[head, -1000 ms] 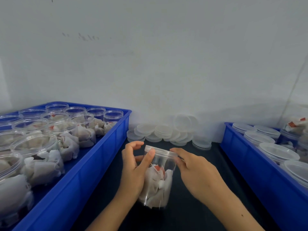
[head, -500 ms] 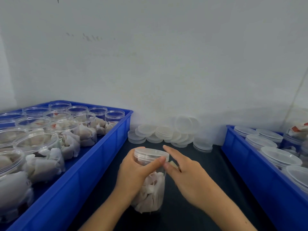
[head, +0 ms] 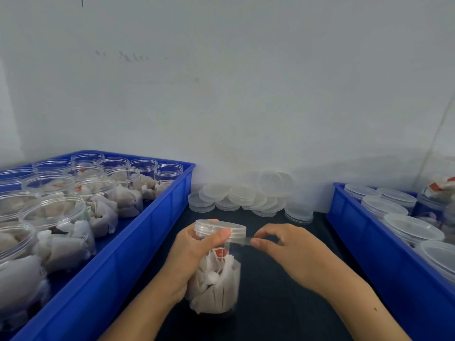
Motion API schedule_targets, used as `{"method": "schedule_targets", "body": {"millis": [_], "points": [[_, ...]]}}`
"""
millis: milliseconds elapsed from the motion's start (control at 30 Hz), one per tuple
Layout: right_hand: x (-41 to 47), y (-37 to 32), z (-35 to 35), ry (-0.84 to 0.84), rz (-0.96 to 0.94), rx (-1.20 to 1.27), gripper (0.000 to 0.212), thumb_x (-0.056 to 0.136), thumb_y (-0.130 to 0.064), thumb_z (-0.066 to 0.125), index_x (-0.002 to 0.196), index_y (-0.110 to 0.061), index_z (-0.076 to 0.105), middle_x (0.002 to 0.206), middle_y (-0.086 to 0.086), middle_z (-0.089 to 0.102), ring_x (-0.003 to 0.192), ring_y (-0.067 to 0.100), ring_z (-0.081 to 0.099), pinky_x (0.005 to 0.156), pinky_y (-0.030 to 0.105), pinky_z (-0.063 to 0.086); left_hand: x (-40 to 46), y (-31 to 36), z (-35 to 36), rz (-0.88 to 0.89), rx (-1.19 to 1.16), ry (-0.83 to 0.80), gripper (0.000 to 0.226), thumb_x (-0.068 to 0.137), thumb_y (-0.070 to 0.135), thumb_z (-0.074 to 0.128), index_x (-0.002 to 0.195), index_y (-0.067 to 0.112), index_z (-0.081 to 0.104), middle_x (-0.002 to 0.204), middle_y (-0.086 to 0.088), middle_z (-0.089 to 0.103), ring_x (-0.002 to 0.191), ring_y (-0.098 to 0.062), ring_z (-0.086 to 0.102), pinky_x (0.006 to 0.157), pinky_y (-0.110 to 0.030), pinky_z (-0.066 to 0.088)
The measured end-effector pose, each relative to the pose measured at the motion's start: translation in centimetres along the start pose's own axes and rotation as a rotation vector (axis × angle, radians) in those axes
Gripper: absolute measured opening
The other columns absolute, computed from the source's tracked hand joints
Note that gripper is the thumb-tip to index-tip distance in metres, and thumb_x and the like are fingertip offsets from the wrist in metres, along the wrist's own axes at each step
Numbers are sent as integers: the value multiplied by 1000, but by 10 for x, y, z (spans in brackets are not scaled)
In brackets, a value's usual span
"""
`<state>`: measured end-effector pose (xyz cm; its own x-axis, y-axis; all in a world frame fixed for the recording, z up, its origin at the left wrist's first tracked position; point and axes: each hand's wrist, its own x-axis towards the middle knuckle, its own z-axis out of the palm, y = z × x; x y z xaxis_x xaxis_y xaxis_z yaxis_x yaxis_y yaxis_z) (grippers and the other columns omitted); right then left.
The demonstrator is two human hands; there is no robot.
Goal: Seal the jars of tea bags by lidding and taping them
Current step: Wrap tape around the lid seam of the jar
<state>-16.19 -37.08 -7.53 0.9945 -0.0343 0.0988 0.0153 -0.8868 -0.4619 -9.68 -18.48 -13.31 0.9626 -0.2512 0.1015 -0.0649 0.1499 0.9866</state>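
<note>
Left hand (head: 194, 252) wrapped round lidded jar (head: 216, 279) standing on dark mat (head: 270, 303) between blue crates (head: 138, 254), thumb under lid (head: 220, 228); right hand (head: 288, 249) pinching clear tape strip (head: 240, 241) at lid's edge.

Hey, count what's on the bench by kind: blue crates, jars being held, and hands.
Blue crates: 2, one left and one right
Held jar: 1
Hands: 2, left hand and right hand
Total: 5
</note>
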Motion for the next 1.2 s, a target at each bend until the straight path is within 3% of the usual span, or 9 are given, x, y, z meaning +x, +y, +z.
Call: {"method": "schedule_targets", "body": {"millis": [67,167,333,500,733,867,1000,1067,1200], "points": [[2,0,3,-12,13,6,31,94,-57,45,116,-40,58,105,-17,61,92,3,56,86,29,48,1,0,-1,-16,-14,-20,71,44,48,78,109,22,67,93,3,76,83,-11,72,67,-21,53],[2,1,4,-2,10,-1,39,95,-57,43,131,-44,49,127,-16,56,108,6,54,88,27,43,1,0,-2,-24,-11,-41,72,45,48,78,111,23,66,94,2,76,86,-13,72,69,-24,53],[2,-2,7,39,-15,-38,44,96,-56,41,139,-48,39,140,-15,51,121,11,53,97,30,42,2,1,-1,-23,-62,-13,80,45,44,87,115,18,58,101,-6,71,80,-13,73,61,-20,55],[2,-6,10,66,-47,-106,42,98,-55,36,140,-50,39,140,-16,51,124,11,51,100,32,45,3,0,0,-28,-91,-20,80,43,43,80,113,15,56,99,-7,70,75,-11,72,58,-19,54],[4,-7,18,69,-50,-59,39,99,-52,36,138,-54,37,128,-17,60,109,8,58,82,25,44,6,-7,-3,-45,-153,-84,77,53,47,85,115,13,56,92,-6,75,81,-17,73,60,-23,56],[4,-6,19,73,13,6,38,98,-50,41,136,-51,44,116,-19,64,94,3,59,79,24,45,9,-9,2,86,93,23,61,67,65,64,103,17,68,98,-8,71,90,-22,71,78,-35,57],[2,-11,18,100,27,-49,39,99,-51,40,137,-46,46,122,-17,63,96,5,59,72,21,41,4,-14,6,426,402,392,42,80,58,46,86,24,70,80,6,69,76,2,64,66,-8,48],[-1,-17,20,106,22,-96,40,100,-51,37,138,-43,44,119,-13,65,99,10,62,73,24,44,0,-15,9,480,557,507,46,83,57,36,80,23,67,69,9,65,66,5,61,61,-4,43],[-4,-24,26,134,-9,-189,38,102,-47,31,136,-38,45,108,-8,67,90,13,64,75,29,50,-5,-16,23,370,663,380,54,70,80,31,89,33,50,75,18,56,64,8,55,51,-11,36]]}}
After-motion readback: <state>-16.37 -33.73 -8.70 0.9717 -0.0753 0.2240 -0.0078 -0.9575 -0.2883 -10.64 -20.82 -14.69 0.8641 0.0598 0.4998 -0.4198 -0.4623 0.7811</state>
